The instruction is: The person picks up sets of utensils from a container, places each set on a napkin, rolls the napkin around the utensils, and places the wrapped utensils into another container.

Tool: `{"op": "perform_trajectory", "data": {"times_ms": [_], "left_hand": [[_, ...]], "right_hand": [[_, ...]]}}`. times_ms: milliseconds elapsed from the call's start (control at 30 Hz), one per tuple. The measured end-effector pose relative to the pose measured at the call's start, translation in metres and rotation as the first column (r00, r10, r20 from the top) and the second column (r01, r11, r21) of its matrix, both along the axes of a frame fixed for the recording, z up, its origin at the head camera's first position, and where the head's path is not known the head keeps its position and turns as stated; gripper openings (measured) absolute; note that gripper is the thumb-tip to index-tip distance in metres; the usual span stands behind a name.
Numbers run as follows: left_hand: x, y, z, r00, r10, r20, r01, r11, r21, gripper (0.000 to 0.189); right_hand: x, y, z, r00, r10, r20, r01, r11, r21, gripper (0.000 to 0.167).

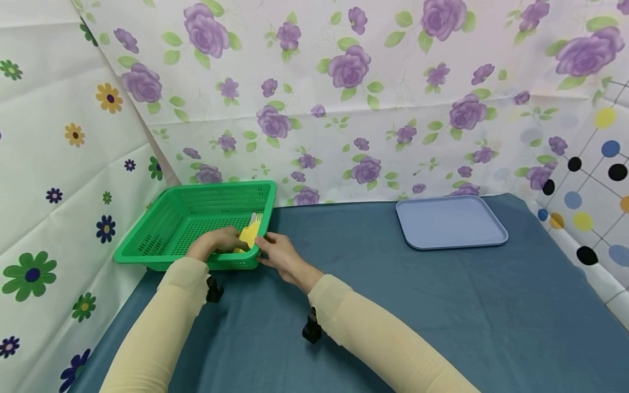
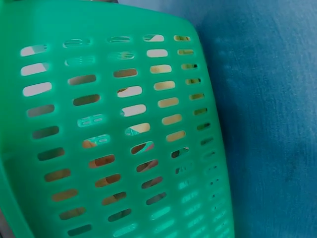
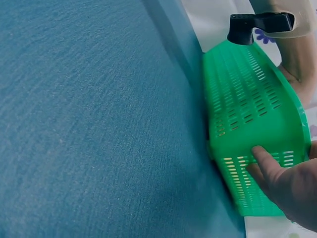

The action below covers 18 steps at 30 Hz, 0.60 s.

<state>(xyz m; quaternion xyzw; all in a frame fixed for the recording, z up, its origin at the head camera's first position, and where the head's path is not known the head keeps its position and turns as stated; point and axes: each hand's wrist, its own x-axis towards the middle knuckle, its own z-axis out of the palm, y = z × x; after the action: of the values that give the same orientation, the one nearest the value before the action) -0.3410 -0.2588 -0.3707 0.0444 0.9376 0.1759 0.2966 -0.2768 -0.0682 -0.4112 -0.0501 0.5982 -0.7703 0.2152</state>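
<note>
A green plastic basket (image 1: 196,262) with slotted walls stands at the left of the table. My left hand (image 1: 218,240) reaches over its near wall into the right front corner, beside a yellow object (image 1: 249,233) lying there. Its fingertips are partly hidden, and I cannot tell whether they grip anything. Fork tines (image 1: 259,217) and a pale handle (image 1: 253,218) show just behind the yellow object. My right hand (image 1: 282,254) holds the basket's right front corner by the rim. In the right wrist view its fingers (image 3: 267,163) lie against the outer wall. Through the slots (image 2: 168,102), yellow and white pieces show.
A light blue-grey tray (image 1: 452,222) lies at the back right of the table, which has a blue cloth (image 1: 373,284). A flowered sheet (image 1: 344,109) hangs behind, with patterned sheets at both sides. Each wrist carries a small black camera mount (image 1: 312,327).
</note>
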Motion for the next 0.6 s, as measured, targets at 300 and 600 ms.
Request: {"op": "perform_trajectory", "data": {"times_ms": [300, 600], "left_hand": [[-0.005, -0.003, 0.003, 0.992, 0.073, -0.106, -0.065, 0.995, 0.075, 0.039], [-0.002, 0.012, 0.008, 0.913, 0.187, -0.363, -0.138, 0.978, 0.158, 0.049]], "right_hand": [[-0.003, 0.0, -0.005, 1.0, -0.003, 0.015, 0.003, 1.0, -0.001, 0.053], [-0.007, 0.015, -0.007, 1.0, -0.022, -0.006, 0.022, 0.998, 0.066, 0.059]]}}
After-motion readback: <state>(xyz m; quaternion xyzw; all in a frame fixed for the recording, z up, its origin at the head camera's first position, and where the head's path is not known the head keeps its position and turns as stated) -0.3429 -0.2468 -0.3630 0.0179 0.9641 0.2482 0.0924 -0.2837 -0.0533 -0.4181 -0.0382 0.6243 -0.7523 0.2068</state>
